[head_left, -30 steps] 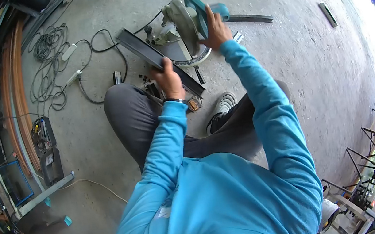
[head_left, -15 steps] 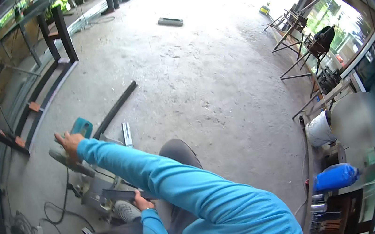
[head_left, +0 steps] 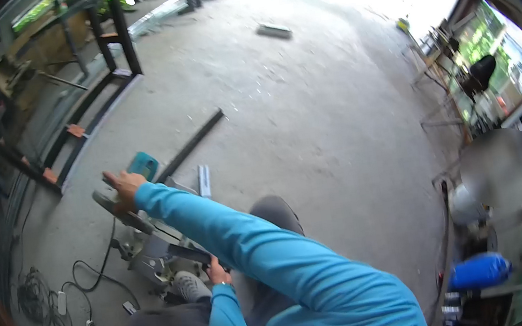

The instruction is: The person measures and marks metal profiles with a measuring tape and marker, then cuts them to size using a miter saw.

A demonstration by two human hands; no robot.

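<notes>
A chop saw with a teal motor housing (head_left: 144, 165) and a grey blade guard (head_left: 108, 201) stands low on the floor in front of me. My right hand (head_left: 126, 188) reaches across to the top of the saw and is closed at its handle, which the hand mostly hides. Near the saw base (head_left: 152, 259), my left hand (head_left: 218, 273) grips the near end of a short dark metal bar (head_left: 187, 252) that leads into the saw. My shoe (head_left: 190, 286) is planted right beside the base. Where the blade meets the bar cannot be made out.
Beyond the saw lie a long dark bar (head_left: 192, 144) and a short light metal piece (head_left: 204, 180). Tangled cables (head_left: 46, 310) spread at the left, below a dark frame (head_left: 82, 130). Metal stands (head_left: 445, 106), a white bucket (head_left: 467, 204) and a blue bundle (head_left: 480, 271) line the right side.
The whole view has shifted, so the scene sits further right. Both hands keep their places, one at the saw handle and the other on the bar.
</notes>
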